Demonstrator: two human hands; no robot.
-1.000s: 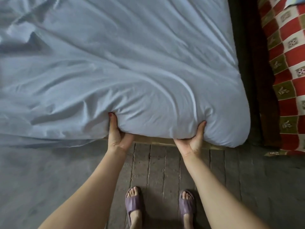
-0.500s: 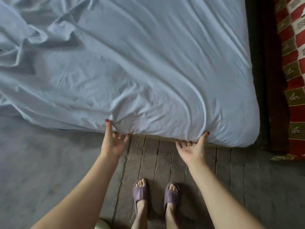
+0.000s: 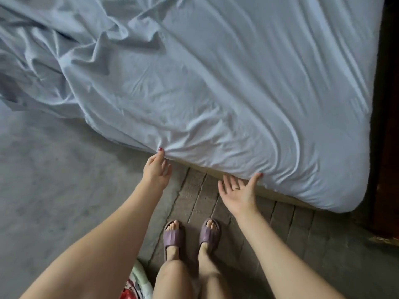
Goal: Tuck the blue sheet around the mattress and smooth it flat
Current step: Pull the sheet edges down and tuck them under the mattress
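**A:** What is nearest the camera?

**B:** Two bare legs, with feet in purple slippers (image 3: 191, 235) standing on a brick floor (image 3: 287, 221). A bit of patterned fabric (image 3: 135, 285) shows at the bottom edge, beside the left forearm.

**A:** And the hands?

**B:** Both reach forward to the near edge of the bed. The left hand (image 3: 156, 171) has its thumb against the hem of the blue sheet (image 3: 237, 87), its other fingers loosely curled below; whether it pinches the cloth I cannot tell. The right hand (image 3: 238, 189) is released, palm up, fingers spread, a ring on one finger, only the thumb tip touching the sheet's lower edge.

**A:** Where does the sheet lie?

**B:** Over the mattress (image 3: 280, 194), whose pale side shows as a strip beneath the hem, just past the right hand. Round the near right corner the sheet is drawn under, with long shallow creases. Left of the left hand it hangs loose down to the grey floor (image 3: 43, 180).

**A:** Farther back?

**B:** At far left the sheet is bunched in deep folds. Along the right runs a dark wooden frame (image 3: 386, 147).
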